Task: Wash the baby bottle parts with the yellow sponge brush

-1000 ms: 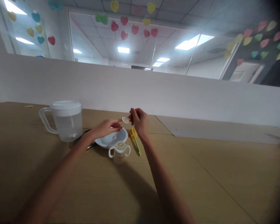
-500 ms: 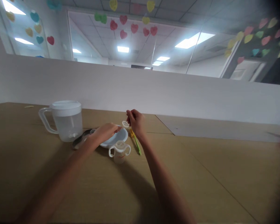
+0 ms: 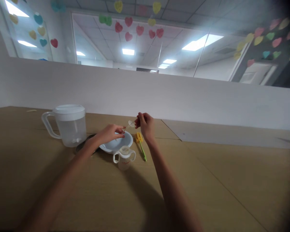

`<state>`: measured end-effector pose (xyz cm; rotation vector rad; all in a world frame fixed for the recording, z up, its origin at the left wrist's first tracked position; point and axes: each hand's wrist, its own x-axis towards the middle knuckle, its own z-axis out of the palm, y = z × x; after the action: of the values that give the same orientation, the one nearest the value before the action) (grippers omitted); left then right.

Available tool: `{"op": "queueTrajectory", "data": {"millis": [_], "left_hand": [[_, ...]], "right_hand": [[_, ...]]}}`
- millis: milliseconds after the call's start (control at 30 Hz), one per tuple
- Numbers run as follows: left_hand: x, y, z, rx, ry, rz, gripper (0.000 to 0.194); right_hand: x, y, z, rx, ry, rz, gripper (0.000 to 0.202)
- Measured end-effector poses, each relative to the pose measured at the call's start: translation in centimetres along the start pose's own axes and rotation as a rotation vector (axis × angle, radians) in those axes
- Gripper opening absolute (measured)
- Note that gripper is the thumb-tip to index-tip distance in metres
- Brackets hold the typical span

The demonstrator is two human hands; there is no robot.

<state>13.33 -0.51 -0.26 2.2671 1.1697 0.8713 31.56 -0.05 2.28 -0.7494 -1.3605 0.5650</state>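
My right hand is raised beyond the bowl, its fingers closed on a thin, clear straw-like piece. A round translucent ring shows at this piece, beside the fingertips. Over the white bowl my left hand reaches in from the left with thumb and fingers apart, close to the lower end of the straw-like piece; whether it touches it is too small to tell. A clear two-handled baby cup, lidless, stands in front of the bowl. Right of the bowl lies a yellow-headed brush with a green handle.
A large clear pitcher with a white lid stands at the left. Beside it a dark round dish is partly hidden by my left forearm. Behind the wooden table rises a white wall with a window above.
My right hand has moved slightly right with the straw-like piece. My left hand has drawn back left, and its fingers have spread from a pinch.
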Motion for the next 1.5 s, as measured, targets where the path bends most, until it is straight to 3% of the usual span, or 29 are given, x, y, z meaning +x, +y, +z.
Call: {"op": "queueTrajectory", "data": {"millis": [133,267,367,433,633,767,933,1167,1300,1433,1500], "left_hand": [[0.2,0.0,0.3,0.258,-0.006,0.073,0.027],[0.1,0.5,0.8,0.664,0.003,0.106,0.029],[0.0,0.6,1.2,0.82,-0.043,0.153,0.032],[0.1,0.4,1.3,0.781,-0.024,0.163,0.031],[0.2,0.3,0.2,0.156,0.099,0.073,0.041],[0.2,0.8,0.0,-0.05,0.167,0.129,0.041],[0.3,0.8,0.3,0.094,0.188,0.121,0.03],[-0.2,1.7,-1.0,0.184,0.213,0.144,0.028],[-0.4,1.3,-2.1,0.301,0.192,0.136,0.027],[-0.3,-1.0,-2.9,0.404,0.226,0.07,0.03],[-0.1,-2.0,-3.0,0.422,0.247,0.042,0.031]], "right_hand": [[-0.1,0.0,0.1,-0.029,-0.023,0.001,0.036],[-0.6,0.0,0.4,-0.182,-0.07,-0.073,0.036],[-0.9,-0.1,0.7,-0.308,-0.137,-0.141,0.034],[-1.0,-0.4,0.6,-0.334,-0.143,-0.159,0.033],[-0.4,-0.9,-0.2,-0.153,-0.008,-0.064,0.033],[-0.6,-0.2,0.5,-0.109,-0.022,-0.021,0.033],[-0.9,0.1,1.0,-0.125,-0.072,-0.018,0.032],[-0.4,-2.3,-0.6,-0.088,0.052,-0.042,0.03],[0.8,-3.1,-3.1,-0.045,0.174,-0.093,0.032],[2.5,-3.4,-6.9,0.022,0.467,-0.207,0.032],[2.9,-2.9,-7.9,0.007,0.464,-0.176,0.03]]}}
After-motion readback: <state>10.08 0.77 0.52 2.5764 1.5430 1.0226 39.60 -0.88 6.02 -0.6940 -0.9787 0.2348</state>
